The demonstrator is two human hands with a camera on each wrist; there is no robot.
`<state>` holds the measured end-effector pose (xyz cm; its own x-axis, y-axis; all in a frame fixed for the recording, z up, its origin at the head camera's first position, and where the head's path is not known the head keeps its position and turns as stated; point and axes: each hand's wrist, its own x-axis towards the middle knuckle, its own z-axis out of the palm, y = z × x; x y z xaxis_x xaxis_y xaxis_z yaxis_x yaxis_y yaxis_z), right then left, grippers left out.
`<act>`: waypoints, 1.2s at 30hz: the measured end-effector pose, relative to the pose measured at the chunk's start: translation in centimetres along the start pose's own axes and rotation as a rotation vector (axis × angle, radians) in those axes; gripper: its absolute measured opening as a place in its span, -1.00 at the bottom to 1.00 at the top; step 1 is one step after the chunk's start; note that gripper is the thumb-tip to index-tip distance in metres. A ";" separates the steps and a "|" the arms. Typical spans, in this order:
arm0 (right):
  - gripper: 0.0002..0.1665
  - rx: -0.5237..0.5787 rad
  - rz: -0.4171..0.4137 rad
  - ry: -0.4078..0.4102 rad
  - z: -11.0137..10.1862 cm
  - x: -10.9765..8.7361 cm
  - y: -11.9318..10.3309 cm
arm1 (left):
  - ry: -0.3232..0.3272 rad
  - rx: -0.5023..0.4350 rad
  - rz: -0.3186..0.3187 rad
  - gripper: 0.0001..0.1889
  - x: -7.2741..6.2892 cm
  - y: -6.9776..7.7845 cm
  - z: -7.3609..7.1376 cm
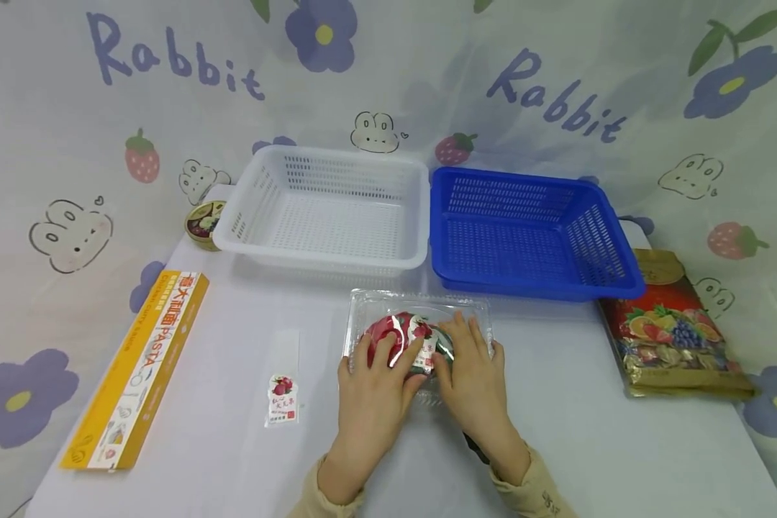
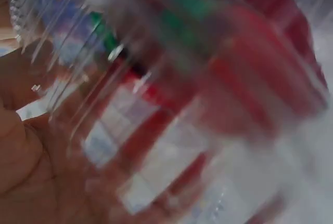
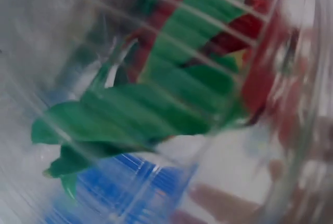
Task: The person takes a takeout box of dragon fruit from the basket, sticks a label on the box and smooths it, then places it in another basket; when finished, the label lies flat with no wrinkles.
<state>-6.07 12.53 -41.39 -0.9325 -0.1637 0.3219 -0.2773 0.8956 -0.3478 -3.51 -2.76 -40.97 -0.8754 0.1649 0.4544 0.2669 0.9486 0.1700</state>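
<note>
Both hands rest on a clear plastic box (image 1: 362, 301) near the middle of the table. Inside it lies a red dragon fruit (image 1: 383, 327), with green leaf tips (image 3: 156, 109) clearest in the right wrist view. A label (image 1: 424, 354) printed with dragon fruit sits on the lid between the hands. My left hand (image 1: 377, 392) spreads its fingers over the box's left half, the index finger touching the label. The right hand (image 1: 475, 374) lies across the right half, its thumb at the label's right edge. Through the box's ridged side, the left wrist view shows red fruit (image 2: 250, 68), blurred.
Left of the box lies another dragon fruit label (image 1: 282, 399) on a clear strip. Behind stand a white basket (image 1: 324, 259) and a blue basket (image 1: 531, 288). A yellow pasta box (image 1: 136, 374), a round tin (image 1: 202, 224) and a red-gold bag (image 1: 676, 331) lie towards the sides. Something black (image 1: 476, 449) shows under the right wrist.
</note>
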 end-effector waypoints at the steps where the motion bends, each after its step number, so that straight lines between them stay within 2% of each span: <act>1: -0.56 0.002 -0.006 0.015 0.1 -0.1 -0.1 | 0.001 0.011 -0.005 -0.47 0.1 0.0 0.1; 4: -0.65 0.008 -0.023 0.046 0.2 -0.4 -0.2 | -0.003 0.037 -0.029 -0.45 0.4 0.0 0.4; 8: -0.69 -0.017 -0.023 0.036 0.1 -0.5 -0.3 | 0.012 0.041 -0.062 -0.46 0.8 -0.1 0.8; 15: -0.51 -0.101 0.017 -0.057 -0.1 -0.5 -0.6 | 0.051 0.045 -0.105 -0.50 1.3 -0.3 1.2; 21: -0.41 -0.137 0.076 -0.120 -0.1 -0.5 -0.9 | -0.004 0.023 -0.170 -0.48 1.5 -0.3 1.3; 25: -0.37 -0.119 0.143 -0.140 -0.1 -0.9 -0.5 | -0.040 -0.067 -0.217 -0.47 1.3 -0.6 1.4; 29: -0.27 -0.057 0.200 -0.144 -0.1 -1.7 0.5 | -0.113 -0.205 -0.272 -0.46 0.7 -1.9 1.3; 33: -0.24 0.079 0.238 -0.151 -0.3 -2.3 1.8 | -0.215 -0.372 -0.342 -0.43 0.1 -3.6 1.1; 36: -0.25 0.233 0.268 -0.170 -0.4 -3.0 2.9 | -0.265 -0.481 -0.365 -0.39 -0.5 -4.5 1.3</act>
<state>-4.00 15.80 -43.03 -0.9986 -0.0206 0.0488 -0.0456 0.8012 -0.5966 -4.75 -6.74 -43.08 -0.9970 -0.0251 0.0730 0.0306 0.7398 0.6721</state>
